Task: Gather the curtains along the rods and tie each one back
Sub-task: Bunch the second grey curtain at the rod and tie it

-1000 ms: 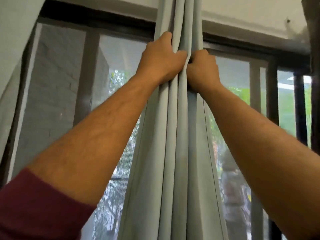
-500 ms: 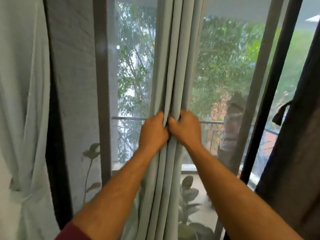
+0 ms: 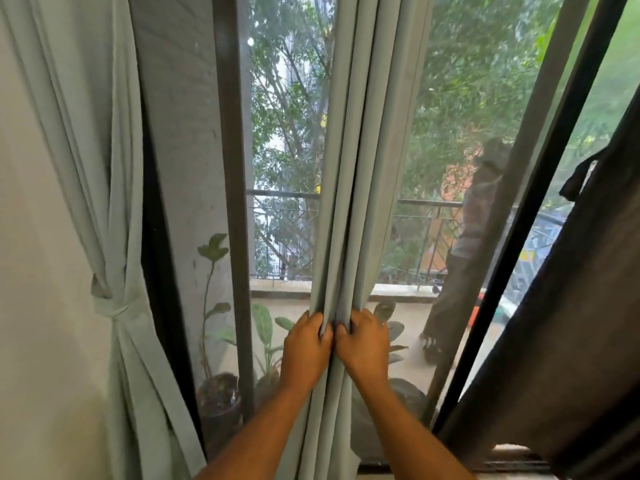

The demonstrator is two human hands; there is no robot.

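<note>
A pale blue-grey curtain (image 3: 356, 161) hangs gathered into narrow folds in front of the window, in the middle of the view. My left hand (image 3: 304, 351) grips its folds from the left and my right hand (image 3: 363, 344) grips them from the right, the two hands side by side and touching at about waist height of the curtain. At the left a second pale curtain (image 3: 104, 209) hangs tied back with a fabric band (image 3: 116, 306). A dark grey curtain (image 3: 568, 323) hangs loose at the right.
The window frame posts (image 3: 232, 202) stand behind the curtains. Outside are potted plants (image 3: 218, 393), a balcony railing (image 3: 429, 206) and a person's reflection or figure (image 3: 474, 237). A white wall fills the far left.
Both hands have slid down the gathered curtain from near its top to low on it, staying together. The view has tilted downward with them.
</note>
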